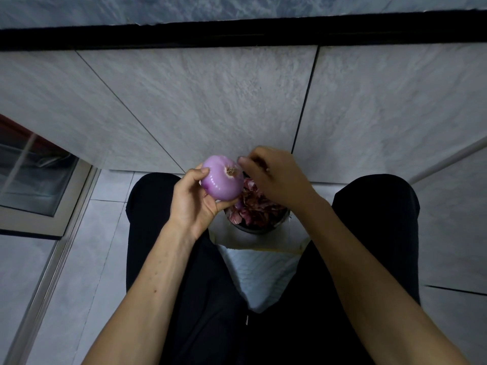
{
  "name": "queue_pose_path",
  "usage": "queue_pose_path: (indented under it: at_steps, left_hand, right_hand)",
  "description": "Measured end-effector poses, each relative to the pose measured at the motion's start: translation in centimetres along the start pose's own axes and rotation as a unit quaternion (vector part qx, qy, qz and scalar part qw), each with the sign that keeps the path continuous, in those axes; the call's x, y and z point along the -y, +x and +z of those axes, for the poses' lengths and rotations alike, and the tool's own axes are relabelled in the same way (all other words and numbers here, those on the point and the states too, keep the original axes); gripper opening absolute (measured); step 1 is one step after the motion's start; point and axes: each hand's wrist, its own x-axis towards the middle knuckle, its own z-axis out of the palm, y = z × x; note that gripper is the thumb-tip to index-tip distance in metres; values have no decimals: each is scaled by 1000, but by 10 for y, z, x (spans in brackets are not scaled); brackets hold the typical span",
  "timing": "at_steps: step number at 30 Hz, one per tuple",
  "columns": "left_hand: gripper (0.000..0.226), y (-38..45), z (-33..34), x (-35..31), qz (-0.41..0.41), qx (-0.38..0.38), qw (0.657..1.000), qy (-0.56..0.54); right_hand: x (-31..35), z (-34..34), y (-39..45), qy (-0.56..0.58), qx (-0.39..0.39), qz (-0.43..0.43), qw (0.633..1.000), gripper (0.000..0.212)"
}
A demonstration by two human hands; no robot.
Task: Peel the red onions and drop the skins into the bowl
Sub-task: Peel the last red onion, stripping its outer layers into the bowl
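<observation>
1. Forearms reach in from the near edge over dark trousers; the person sits with knees apart, and a pale cloth or bag lies between them.
2. Cupped around the red onion, the left hand clamps it with thumb on the left side and fingers beneath, root end turned toward the camera.
3. Just right of the onion, the right hand has its fingers curled together; whether they pinch a scrap of skin cannot be told.
4. Directly below both hands sits the bowl, a dark-rimmed vessel heaped with red-purple skins.
5. Judging progress: this onion looks smooth and glossy, so it seems almost fully peeled, with perhaps a trace left at the root. The heap suggests several onions are already done. No unpeeled onions are in view, so what remains cannot be told.
6. Room is tight: knees flank the bowl left and right, and a grey tiled wall rises just beyond it. Skins should fall straight down; the bowl is nearly full, so spill over the rim is possible.
</observation>
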Motion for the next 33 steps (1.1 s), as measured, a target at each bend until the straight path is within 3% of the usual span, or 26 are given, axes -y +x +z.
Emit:
queue_pose_path:
  at_steps: [3,7,12,16,20,23,27,29,31,33]
  left_hand:
    - [45,1,2,4,18,9,999,32]
    - [43,3,1,9,28,-3,998,52]
    - [21,3,4,11,29,-12,997,73]
    - [30,5,5,13,58,-43,990,118]
    - [36,5,5,17,99,-73,979,161]
    - [42,4,2,20,115,-81,970,197]
    - [38,8,1,14,138,-114,969,170]
    - [33,11,2,9,136,-116,974,138]
    - [31,10,4,9,126,-110,978,128]
    - [31,8,5,11,116,-101,981,116]
  right_hand:
    - [11,4,-4,-64,58,-12,996,44]
    - [14,13,-9,-65,94,-28,993,32]
    - [13,21,-11,19,48,-37,998,28]
    - [16,28,-14,123,-18,66,990,33]
    - [23,25,-13,189,8,148,971,33]
    - [19,21,-11,271,50,215,937,29]
    - [15,10,-9,480,25,283,830,38]
    - [11,5,-6,427,28,256,867,41]
    - [-1,6,-4,240,42,224,944,39]
    - [-17,15,0,85,53,193,976,40]
